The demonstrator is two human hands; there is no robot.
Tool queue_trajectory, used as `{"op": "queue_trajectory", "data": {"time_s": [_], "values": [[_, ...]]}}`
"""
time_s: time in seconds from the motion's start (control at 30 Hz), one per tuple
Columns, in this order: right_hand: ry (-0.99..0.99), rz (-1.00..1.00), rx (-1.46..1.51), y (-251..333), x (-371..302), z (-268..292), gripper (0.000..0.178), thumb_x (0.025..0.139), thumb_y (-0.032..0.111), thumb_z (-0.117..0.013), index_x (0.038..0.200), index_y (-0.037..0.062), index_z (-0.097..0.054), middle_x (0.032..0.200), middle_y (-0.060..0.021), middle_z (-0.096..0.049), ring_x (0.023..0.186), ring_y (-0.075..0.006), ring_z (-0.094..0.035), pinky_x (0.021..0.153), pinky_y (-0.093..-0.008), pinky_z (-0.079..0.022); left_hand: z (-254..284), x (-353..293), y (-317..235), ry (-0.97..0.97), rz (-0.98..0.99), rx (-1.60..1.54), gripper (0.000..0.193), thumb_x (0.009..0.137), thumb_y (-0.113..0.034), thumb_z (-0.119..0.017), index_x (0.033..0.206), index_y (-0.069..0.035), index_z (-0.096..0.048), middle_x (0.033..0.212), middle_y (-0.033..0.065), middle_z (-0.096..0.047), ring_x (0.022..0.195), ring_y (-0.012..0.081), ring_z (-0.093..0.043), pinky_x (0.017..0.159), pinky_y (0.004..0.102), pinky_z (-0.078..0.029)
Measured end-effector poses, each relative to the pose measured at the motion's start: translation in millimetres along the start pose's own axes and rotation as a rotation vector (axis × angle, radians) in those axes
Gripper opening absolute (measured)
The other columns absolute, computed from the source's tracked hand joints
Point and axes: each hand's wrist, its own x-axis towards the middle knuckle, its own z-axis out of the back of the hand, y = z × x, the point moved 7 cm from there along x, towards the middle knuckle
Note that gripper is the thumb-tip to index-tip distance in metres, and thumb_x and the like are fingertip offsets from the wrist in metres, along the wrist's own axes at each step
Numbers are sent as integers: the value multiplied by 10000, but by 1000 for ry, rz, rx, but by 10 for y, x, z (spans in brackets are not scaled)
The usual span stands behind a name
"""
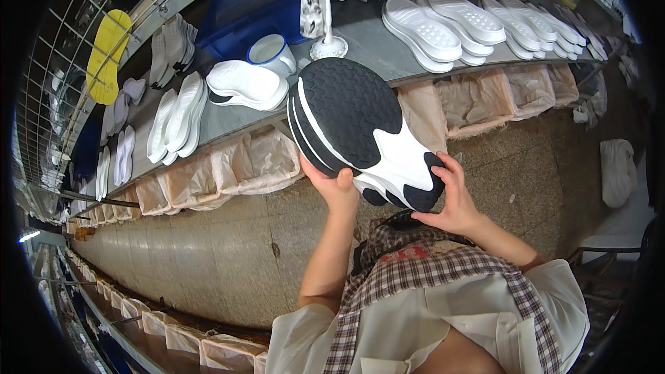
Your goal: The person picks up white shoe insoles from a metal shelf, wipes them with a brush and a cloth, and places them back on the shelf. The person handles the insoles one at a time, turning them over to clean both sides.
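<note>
A small stack of shoe soles [350, 111], black patterned tread over white midsole, is tilted in front of me with the tread facing up. My left hand [334, 187] grips its near left edge, the thumb lying against the side. My right hand [454, 197] is closed around the narrower right end, where black patches meet the white. Just beyond the stack, a pair of white soles [246, 84] lies at the bench edge beside a white mug [273, 55] with a blue rim. The undersides of the held soles are hidden.
The grey bench [232, 118] carries several rows of white soles [443, 24]. A white-smeared post [328, 45] stands by a blue crate [239, 7]. Lined bins [256, 163] hang below the bench edge. A yellow sole [109, 55] is on the wire mesh at left.
</note>
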Motion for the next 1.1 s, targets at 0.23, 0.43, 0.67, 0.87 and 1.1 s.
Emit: {"op": "queue_trajectory", "data": {"time_s": [0.23, 0.43, 0.67, 0.87, 1.1], "values": [[0, -30, -11, -63, -15, -24, 937, 588, 273, -873, 1315, 58, -323, 1368, -266, -267, 1253, -460, -343, 1018, -505, -366, -46, -9, 18, 14, 8, 20, 1176, 613, -651, -765, 1377, 47, -207, 1339, 144, -357, 1236, 254, -395, 1037, 395, -318], [-22, -36, -20, -103, -53, -45, 944, 573, 274, -881, 1309, 74, -325, 1369, -260, -259, 1260, -454, -334, 1015, -507, -368, -68, -6, 75, 38, 55, 5, 1175, 604, -663, -761, 1376, 31, -209, 1327, 132, -365, 1230, 249, -400, 1032, 394, -325], [-133, 49, -12, -71, -101, -40, 1051, 498, 314, -917, 1324, 110, -299, 1353, -253, -279, 1221, -440, -365, 992, -520, -363, -77, 47, 139, 45, 38, -39, 1164, 614, -714, -712, 1371, 26, -227, 1328, 135, -365, 1223, 248, -407, 1026, 385, -337], [-162, 133, 26, -26, -74, -6, 1074, 492, 354, -917, 1333, 121, -292, 1336, -240, -316, 1205, -423, -383, 972, -527, -351, -91, 147, 108, -1, 86, -138, 965, 696, -513, -720, 1357, 22, -264, 1308, 130, -411, 1182, 232, -457, 1006, 371, -373], [-207, 245, -13, 182, 32, 42, 1068, 504, 405, -902, 1345, 141, -300, 1349, -223, -346, 1171, -405, -415, 949, -525, -343, -56, 173, 222, -12, 163, -319, 632, 830, -329, -641, 1319, -29, -374, 1251, 103, -480, 1114, 212, -515, 932, 343, -445]]}}
